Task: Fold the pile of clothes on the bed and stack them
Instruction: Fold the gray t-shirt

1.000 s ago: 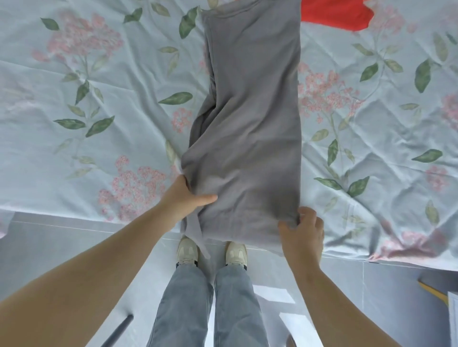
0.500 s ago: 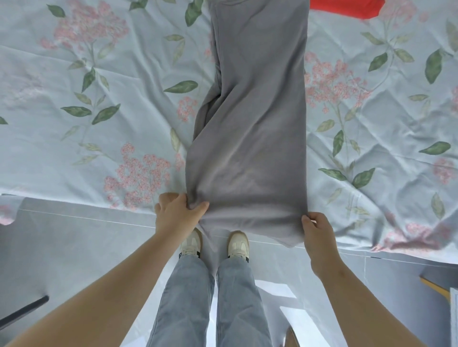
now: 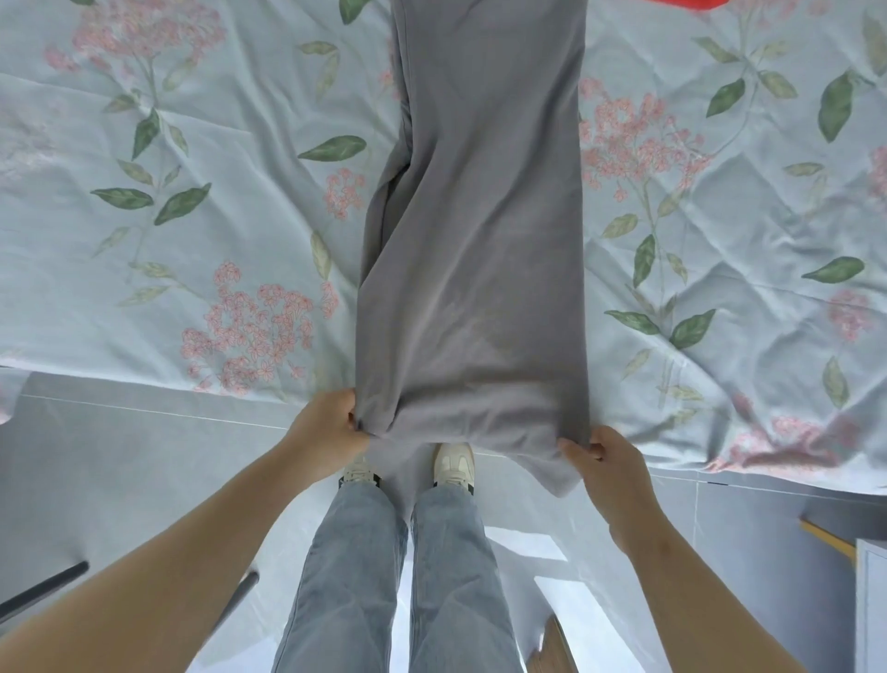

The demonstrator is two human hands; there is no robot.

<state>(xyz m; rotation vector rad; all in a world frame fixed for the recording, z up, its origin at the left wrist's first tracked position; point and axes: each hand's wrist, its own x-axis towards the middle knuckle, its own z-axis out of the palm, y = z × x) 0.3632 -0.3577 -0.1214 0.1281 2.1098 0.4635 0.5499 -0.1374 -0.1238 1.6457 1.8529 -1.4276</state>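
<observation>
Your left hand (image 3: 331, 427) and right hand (image 3: 602, 454) each pinch a near corner of the grey garment (image 3: 480, 240) lying lengthwise on the bed (image 3: 192, 240), mid-fold, so next you likely carry that hem evenly up to the far end.

On the bed (image 3: 201, 250), pale with printed flowers, a grey garment (image 3: 480, 240) lies along the middle and hangs over the near edge; a red cloth (image 3: 691, 3) lies farther back.
</observation>
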